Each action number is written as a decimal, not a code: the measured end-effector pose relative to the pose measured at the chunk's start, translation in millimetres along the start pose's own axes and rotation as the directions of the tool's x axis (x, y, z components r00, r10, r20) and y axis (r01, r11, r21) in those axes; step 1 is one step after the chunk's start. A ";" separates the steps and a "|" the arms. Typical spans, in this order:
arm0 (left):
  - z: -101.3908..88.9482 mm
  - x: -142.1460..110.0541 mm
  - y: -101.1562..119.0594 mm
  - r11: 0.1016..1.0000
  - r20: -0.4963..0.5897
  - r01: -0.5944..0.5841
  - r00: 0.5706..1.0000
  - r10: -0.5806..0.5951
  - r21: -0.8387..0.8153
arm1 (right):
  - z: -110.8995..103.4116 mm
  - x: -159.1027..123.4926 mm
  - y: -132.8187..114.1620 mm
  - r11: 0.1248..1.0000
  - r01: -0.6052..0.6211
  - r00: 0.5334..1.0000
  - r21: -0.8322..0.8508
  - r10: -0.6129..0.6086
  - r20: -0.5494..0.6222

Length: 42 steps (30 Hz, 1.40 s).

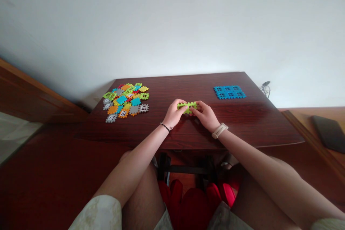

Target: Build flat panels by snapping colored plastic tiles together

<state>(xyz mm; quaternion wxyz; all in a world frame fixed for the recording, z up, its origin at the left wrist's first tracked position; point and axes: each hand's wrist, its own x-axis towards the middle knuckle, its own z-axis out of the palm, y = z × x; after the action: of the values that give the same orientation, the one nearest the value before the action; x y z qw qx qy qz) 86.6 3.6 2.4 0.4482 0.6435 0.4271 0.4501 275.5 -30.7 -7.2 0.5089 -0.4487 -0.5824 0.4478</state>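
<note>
Two bare hands meet at mid-worktop, left hand (174,114) and right hand (205,116), with a lime-green interlocking plastic piece (187,107) held between them. Its long axis runs roughly side to side across the view, tilted slightly, one end at each hand, so neither hand is clearly nearer. Both grips are narrow and closed on it, fingers wrapped over the ends, middle section showing, exact finger placement partly hidden. Piece is off the surface or barely above it, can't tell which.

Worktop (188,86) is dark reddish polished wood. Left of the hands, a loose pile of multicoloured waffle-style building tiles (125,100), green, orange, teal, grey, yellow, red, lying flat and overlapping. Right of the hands, well apart, a flat blue panel of joined tiles (229,92) near the far edge. Left wrist has a thin dark bracelet (165,127), right wrist a pale-strapped watch (219,130). Thin dark cable (266,88) just past the far right corner. Dark tablet-like slab (330,133) on a wooden surface off to the right. Below the worktop, black frame bars (185,169) and something red (192,205) between the person's legs, details unclear
</note>
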 end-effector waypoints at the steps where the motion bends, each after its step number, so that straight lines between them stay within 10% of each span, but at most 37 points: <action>1: 0.1 -0.2 0.9 1.000 -0.008 0.005 1.000 -0.005 -0.012 | 0.3 -0.2 -1.0 1.000 0.004 1.000 0.001 -0.004 0.000; 42: -8.0 2.5 0.3 0.999 -0.039 -0.002 0.999 0.004 0.051 | 2.4 -6.9 -7.4 0.912 0.118 0.993 -0.392 -0.114 0.032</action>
<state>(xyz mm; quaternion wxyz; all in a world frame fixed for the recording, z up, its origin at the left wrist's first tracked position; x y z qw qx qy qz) 79.5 7.5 4.7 0.4225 0.6463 0.4462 0.4524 273.2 -39.0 -1.4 0.4315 -0.5045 -0.6883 0.2926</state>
